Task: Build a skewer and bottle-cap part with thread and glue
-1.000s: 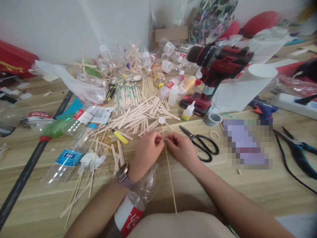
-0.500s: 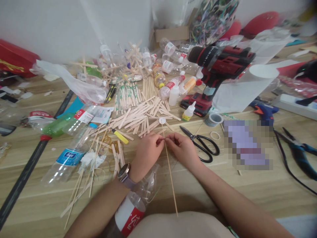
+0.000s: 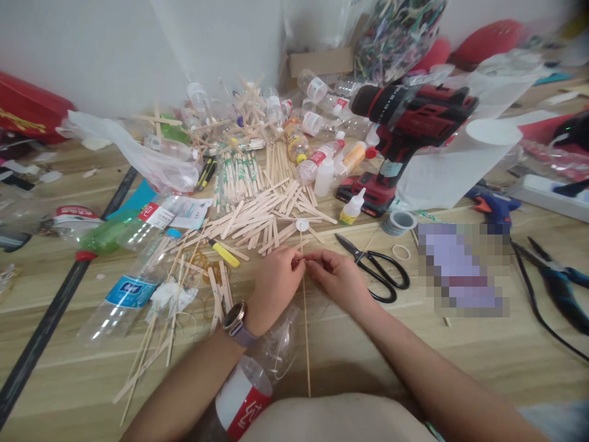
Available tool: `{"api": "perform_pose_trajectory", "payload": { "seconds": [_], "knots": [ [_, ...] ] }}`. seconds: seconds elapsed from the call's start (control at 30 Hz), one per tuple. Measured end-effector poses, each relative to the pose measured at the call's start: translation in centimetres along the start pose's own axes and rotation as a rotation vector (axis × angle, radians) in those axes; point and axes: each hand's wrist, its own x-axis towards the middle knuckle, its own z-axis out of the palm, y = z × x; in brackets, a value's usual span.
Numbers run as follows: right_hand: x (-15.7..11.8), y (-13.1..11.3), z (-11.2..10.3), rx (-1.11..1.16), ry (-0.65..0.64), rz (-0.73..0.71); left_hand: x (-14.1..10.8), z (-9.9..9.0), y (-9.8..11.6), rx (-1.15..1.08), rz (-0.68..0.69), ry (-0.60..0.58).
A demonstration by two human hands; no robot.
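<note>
My left hand (image 3: 277,279), with a watch (image 3: 235,315) on its wrist, is closed in a pinch at a long thin bamboo stick (image 3: 306,331). Against the same spot, the fingertips of my right hand (image 3: 339,277) are pressed together. Something small and dark shows at the left fingertips, too small to name. The stick runs from my body up between both hands to a small white disc (image 3: 302,226) at its far end. Black-handled scissors (image 3: 380,270) lie just right of my right hand. A cut plastic bottle (image 3: 246,393) lies under my left forearm.
Loose craft sticks (image 3: 257,215) are heaped beyond my hands. A red cordless drill (image 3: 409,129) stands behind a small glue bottle (image 3: 352,209) and a tape roll (image 3: 398,222). Pliers (image 3: 559,276) and a glue gun (image 3: 492,205) lie right; bottles (image 3: 131,291) crowd the left.
The near end of the bamboo stick has swung left, so it now points almost straight at my body. Both hands stay pinched at nearly the same place.
</note>
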Motion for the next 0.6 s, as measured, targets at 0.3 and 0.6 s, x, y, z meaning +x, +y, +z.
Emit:
{"api": "perform_pose_trajectory", "payload": {
  "seconds": [0.3, 0.6],
  "knots": [
    [-0.06, 0.42, 0.32, 0.078, -0.035, -0.001, 0.14, 0.78, -0.46, 0.017, -0.043, 0.017],
    [0.06, 0.24, 0.14, 0.080, -0.053, -0.018, 0.19, 0.92, -0.78, 0.011, -0.029, 0.001]
  ]
}}
